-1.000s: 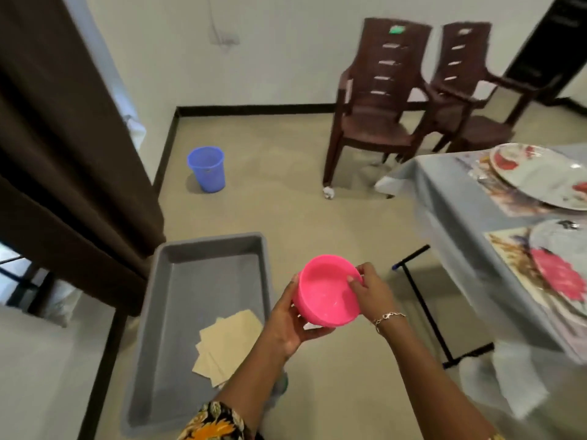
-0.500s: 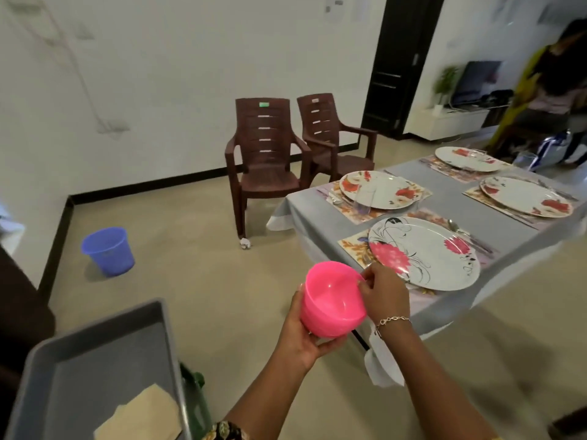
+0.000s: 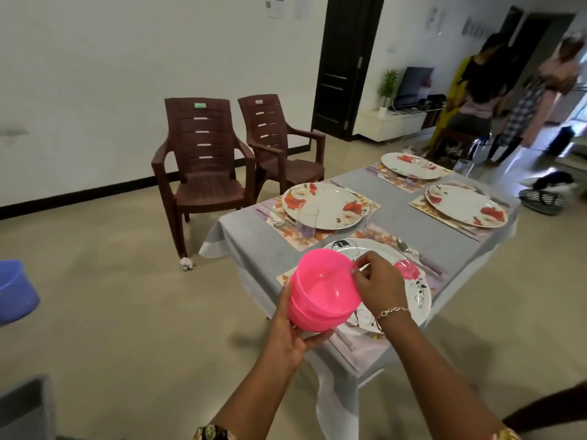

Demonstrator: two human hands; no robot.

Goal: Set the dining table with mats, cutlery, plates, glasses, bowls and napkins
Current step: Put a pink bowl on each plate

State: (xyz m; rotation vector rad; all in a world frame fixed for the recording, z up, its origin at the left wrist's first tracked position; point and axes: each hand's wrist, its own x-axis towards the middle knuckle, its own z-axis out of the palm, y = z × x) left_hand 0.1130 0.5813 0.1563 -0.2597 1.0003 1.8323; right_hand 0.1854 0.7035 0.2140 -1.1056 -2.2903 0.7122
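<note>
a nested stack of pink plastic bowls [image 3: 324, 293] hangs in the air over the near corner of the table [image 3: 400, 214], partly above the nearest plate [image 3: 416, 296]. the left hand [image 3: 290, 331] cups the stack from below and the side, its grip curled round the lowest bowl. the right hand [image 3: 376, 281] has its grip pinched on the rim of the top bowl at about 2 o'clock, thumb and fingers closed on the thin edge.

the step in hand looks like peeling the top bowl off and setting it down at this place. to do it well, i judge the left hand should hold the lower bowls firm while the right lifts straight up with a slight twist, since nested plastic tends to stick and drag the next bowl along. the bowl would sit safest in the middle of the plate, or on bare mat [image 3: 362, 347] clear of the spoon [image 3: 405, 246] at 2 o'clock.

a glass [image 3: 306, 222] stands at 12 o'clock from the stack, near enough to knock with a wide swing. three further plates [image 3: 322, 204] lie from 12 to 2 o'clock, none with a bowl on it.
</note>
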